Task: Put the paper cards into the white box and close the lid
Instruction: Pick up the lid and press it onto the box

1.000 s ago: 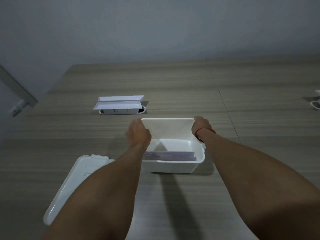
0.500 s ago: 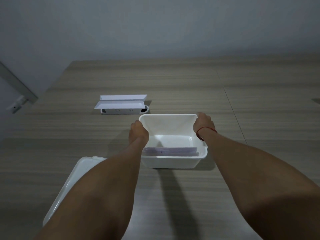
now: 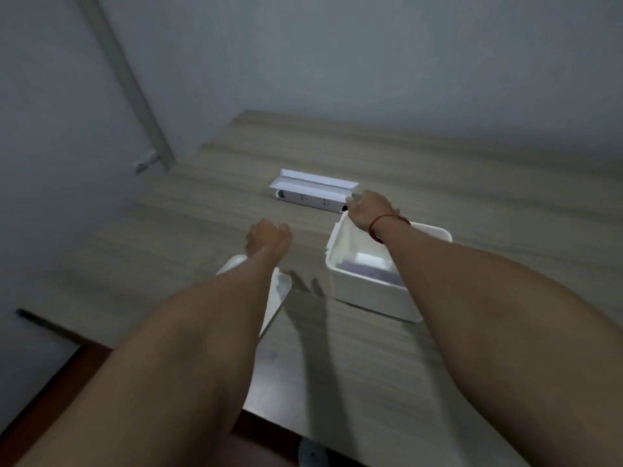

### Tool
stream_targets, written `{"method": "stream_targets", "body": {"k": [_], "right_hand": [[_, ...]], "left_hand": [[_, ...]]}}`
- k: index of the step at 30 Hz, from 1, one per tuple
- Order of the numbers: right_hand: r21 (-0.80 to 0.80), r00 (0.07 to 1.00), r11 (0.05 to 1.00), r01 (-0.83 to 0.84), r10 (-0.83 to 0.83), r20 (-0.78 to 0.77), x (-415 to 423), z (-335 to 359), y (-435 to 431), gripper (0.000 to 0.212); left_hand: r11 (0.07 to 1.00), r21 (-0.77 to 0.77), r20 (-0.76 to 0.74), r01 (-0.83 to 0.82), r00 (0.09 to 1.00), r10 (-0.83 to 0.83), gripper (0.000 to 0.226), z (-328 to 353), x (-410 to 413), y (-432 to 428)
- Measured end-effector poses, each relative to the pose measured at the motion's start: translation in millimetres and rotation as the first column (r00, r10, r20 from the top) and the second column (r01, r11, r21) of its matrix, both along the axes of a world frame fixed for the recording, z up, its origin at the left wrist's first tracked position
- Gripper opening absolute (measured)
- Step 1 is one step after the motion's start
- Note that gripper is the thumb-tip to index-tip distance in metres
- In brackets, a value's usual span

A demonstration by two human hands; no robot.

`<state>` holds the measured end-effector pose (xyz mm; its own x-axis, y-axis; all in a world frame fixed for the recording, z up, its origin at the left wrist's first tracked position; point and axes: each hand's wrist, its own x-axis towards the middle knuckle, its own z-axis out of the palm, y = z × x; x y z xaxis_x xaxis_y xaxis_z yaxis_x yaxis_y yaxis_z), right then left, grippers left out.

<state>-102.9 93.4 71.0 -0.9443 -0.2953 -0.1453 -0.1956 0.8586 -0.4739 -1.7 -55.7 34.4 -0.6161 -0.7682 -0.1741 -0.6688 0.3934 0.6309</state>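
White box (image 3: 371, 291): smooth, slightly glossy plastic. Lid (image 3: 278, 294) left of it: same. Table (image 3: 202, 230): matt wood-grain.

A wood-grain table (image 3: 438, 183) stretches up to a plain grey wall (image 3: 337, 62), a white power strip box (image 3: 313, 193) sits on it with flaps standing open and sockets showing, a pale metal bar (image 3: 128, 85) slants down the wall at left, and dark floor (image 3: 43, 392) shows below.

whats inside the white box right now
A stack of pale purple paper cards lies on the floor of the white box. The right forearm crosses over the box and hides part of the stack and the far inside.
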Motion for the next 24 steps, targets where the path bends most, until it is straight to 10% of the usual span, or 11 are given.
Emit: {"method": "stream_targets", "body": {"k": [11, 24], "right_hand": [[0.046, 0.907, 0.916, -0.398, 0.385, 0.173, 60.2, -83.5, -140.0, 0.056], [0.157, 0.94, 0.964, -0.216, 0.162, 0.3, 71.4, -177.3, -171.0, 0.073]], "left_hand": [[0.839, 0.17, 0.192, -0.516, 0.853, 0.486, 0.047, -64.0, 114.3, -81.8], [0.514, 0.273, 0.361, -0.813, 0.581, 0.729, 0.071, -135.4, 125.9, -87.8]]}}
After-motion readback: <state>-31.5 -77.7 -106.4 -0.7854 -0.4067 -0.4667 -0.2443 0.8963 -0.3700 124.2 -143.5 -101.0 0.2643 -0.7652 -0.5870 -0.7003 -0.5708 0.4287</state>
